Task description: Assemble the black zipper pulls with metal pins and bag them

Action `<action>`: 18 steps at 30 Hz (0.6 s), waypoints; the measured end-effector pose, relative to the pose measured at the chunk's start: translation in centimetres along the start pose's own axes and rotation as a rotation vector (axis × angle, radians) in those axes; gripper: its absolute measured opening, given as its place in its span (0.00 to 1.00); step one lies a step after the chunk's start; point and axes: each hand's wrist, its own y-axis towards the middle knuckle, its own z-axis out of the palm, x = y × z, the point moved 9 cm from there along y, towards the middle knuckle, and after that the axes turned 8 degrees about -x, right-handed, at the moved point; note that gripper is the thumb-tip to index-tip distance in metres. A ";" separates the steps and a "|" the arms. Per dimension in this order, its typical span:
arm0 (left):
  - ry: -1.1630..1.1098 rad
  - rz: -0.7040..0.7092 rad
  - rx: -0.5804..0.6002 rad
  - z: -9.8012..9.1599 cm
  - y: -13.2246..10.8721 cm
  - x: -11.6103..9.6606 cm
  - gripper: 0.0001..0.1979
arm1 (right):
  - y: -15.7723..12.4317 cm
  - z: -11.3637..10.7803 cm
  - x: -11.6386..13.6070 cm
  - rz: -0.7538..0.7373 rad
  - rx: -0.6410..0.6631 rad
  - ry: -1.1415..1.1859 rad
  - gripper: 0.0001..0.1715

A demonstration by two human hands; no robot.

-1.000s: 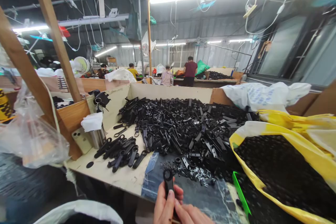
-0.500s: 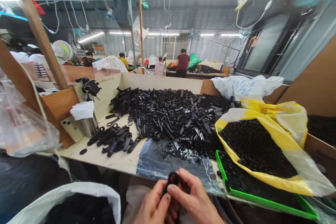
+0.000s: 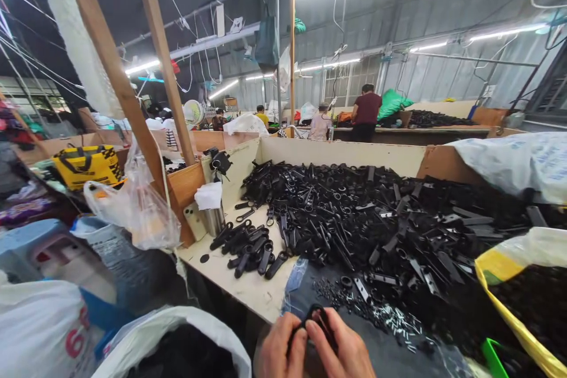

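My left hand (image 3: 279,349) and my right hand (image 3: 343,351) meet at the bottom edge of the view, fingers pinched together on one small black plastic part (image 3: 315,318) with a ring end. They hover over a dark sheet (image 3: 376,351) at the front of the table. Just beyond lie small rings and metal pins (image 3: 381,313). A big heap of black plastic parts (image 3: 354,212) fills the table behind. A small row of finished black pieces (image 3: 252,245) lies to the left on the pale tabletop (image 3: 248,289).
A metal cup with a white cloth (image 3: 211,207) and a phone (image 3: 195,221) stand at the table's left wall. A yellow bag of black parts (image 3: 522,283) sits at right, a white sack (image 3: 177,342) below left. Wooden posts (image 3: 128,106) rise left. People work at a far bench (image 3: 365,115).
The view has swung left and up; the yellow bag slid to the right edge. Both hands stay closed on the black part, which earlier stood upright in my left hand alone.
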 end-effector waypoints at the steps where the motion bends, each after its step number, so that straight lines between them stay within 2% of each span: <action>1: 0.032 0.020 -0.017 -0.9 1.7 0.6 0.24 | 0.9 0.5 -0.2 -0.013 0.067 -0.050 0.28; 4: 0.222 0.008 -0.135 -4.5 7.5 3.2 0.17 | 4.0 1.0 -1.0 -0.003 0.230 -0.288 0.20; 7: 0.441 -0.041 -0.272 -6.9 12.1 5.8 0.16 | 8.2 1.1 -1.2 -0.010 0.244 -0.458 0.11; 9: 0.536 -0.032 -0.304 -6.6 13.5 7.1 0.23 | 11.2 2.4 -1.1 -0.037 0.230 -0.510 0.10; 11: 0.589 0.016 -0.270 -5.0 13.9 8.2 0.27 | 13.9 4.9 -1.1 -0.076 0.244 -0.561 0.10; 15: 0.630 0.115 -0.130 -1.7 13.5 10.2 0.24 | 17.7 9.7 -1.4 -0.137 0.345 -0.633 0.04; 17: 0.638 0.131 -0.107 -1.6 13.6 10.7 0.24 | 18.7 9.9 -1.4 -0.152 0.368 -0.640 0.05; 18: 0.642 0.134 -0.123 -1.9 13.7 10.6 0.25 | 18.9 9.1 -1.3 -0.160 0.361 -0.636 0.06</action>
